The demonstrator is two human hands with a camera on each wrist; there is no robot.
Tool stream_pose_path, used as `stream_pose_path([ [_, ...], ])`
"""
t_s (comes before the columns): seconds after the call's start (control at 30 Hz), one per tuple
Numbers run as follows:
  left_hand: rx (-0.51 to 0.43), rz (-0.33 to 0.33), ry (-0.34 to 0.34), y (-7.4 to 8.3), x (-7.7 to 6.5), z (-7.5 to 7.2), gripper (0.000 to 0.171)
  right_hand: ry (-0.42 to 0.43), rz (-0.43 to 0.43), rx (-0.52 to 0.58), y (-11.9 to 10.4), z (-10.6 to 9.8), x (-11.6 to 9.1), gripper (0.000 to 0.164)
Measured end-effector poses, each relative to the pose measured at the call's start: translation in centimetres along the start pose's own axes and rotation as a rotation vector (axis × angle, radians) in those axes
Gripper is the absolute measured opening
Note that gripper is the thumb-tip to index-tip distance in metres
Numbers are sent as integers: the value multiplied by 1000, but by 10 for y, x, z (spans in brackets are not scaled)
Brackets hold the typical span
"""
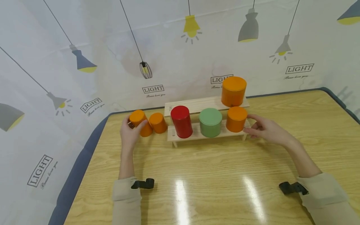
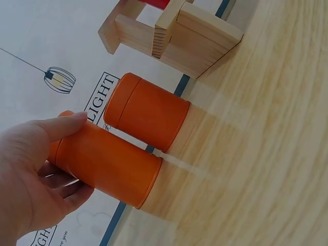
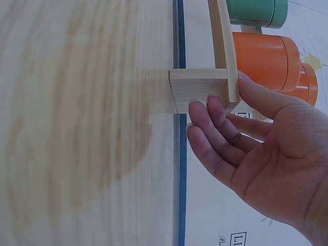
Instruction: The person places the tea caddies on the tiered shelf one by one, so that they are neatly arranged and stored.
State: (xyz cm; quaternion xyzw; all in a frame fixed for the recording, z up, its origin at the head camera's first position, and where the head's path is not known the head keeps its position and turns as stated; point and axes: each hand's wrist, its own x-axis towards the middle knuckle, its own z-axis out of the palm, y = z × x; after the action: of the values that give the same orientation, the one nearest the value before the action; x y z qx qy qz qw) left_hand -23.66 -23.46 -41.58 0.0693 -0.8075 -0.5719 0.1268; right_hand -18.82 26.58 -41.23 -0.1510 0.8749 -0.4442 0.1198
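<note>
Your left hand has thumb and fingers wrapped round the upper part of the tall can, near the far left corner of the table. The short can stands just beside it, toward the rack, so a swing rightward could knock the short can over. With your hold so high, a push might also tip the tall can.

Your right hand is at the rack's right end, thumb by the lower shelf's edge and the end can, other fingers bent near the leg; I cannot tell whether they grip. If you jerk or lift that end, the end can could slide, and the green can and red can might follow. The big can, near the upper shelf's right end, could topple if the rack rocks.
</note>
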Motion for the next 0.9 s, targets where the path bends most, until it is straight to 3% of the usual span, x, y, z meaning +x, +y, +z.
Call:
stream_pose_path([
  [0.4,-25,31,108,15,-4,-6,67,-6,1,-8,-2,1,-1,71],
  [0.9,-111,155,130,54,-14,-10,64,-10,2,2,1,0,0,71],
])
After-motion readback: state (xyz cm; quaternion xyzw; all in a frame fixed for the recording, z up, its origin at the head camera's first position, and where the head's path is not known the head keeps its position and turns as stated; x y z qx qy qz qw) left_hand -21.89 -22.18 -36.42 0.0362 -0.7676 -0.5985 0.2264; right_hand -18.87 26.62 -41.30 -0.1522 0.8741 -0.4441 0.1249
